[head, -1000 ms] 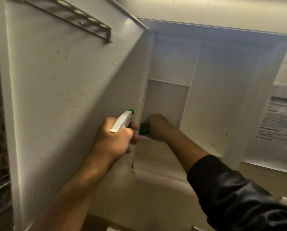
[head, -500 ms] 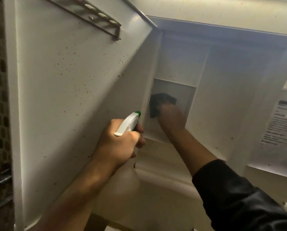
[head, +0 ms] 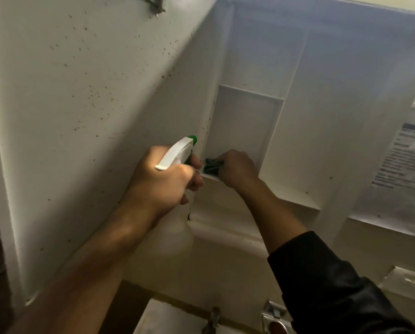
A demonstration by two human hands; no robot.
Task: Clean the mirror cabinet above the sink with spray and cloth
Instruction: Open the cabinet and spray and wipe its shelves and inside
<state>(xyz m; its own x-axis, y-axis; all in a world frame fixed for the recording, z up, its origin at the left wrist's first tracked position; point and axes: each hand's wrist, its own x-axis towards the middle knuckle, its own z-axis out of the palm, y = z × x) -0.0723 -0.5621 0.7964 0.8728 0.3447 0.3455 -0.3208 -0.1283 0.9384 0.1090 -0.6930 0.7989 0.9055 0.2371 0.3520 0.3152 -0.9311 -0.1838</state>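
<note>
The white cabinet (head: 322,97) hangs open above the sink, its speckled door (head: 81,104) swung out to the left. My left hand (head: 160,182) grips a spray bottle (head: 177,153) with a white trigger and green nozzle, held just in front of the cabinet's left edge. My right hand (head: 235,167) reaches into the small lower-left compartment (head: 240,121) and holds a dark cloth (head: 212,166) bunched against its bottom left corner. The bottle's translucent body (head: 175,237) hangs below my left hand.
A printed paper sheet (head: 404,169) is stuck on the wall at right. Below, the sink (head: 168,319) with a tap (head: 212,317) shows at the bottom edge. A metal rail (head: 157,6) is fixed near the door's top.
My right hand has brought the cloth down from the compartment's back wall to its bottom left corner. The view has tilted downward, showing the sink.
</note>
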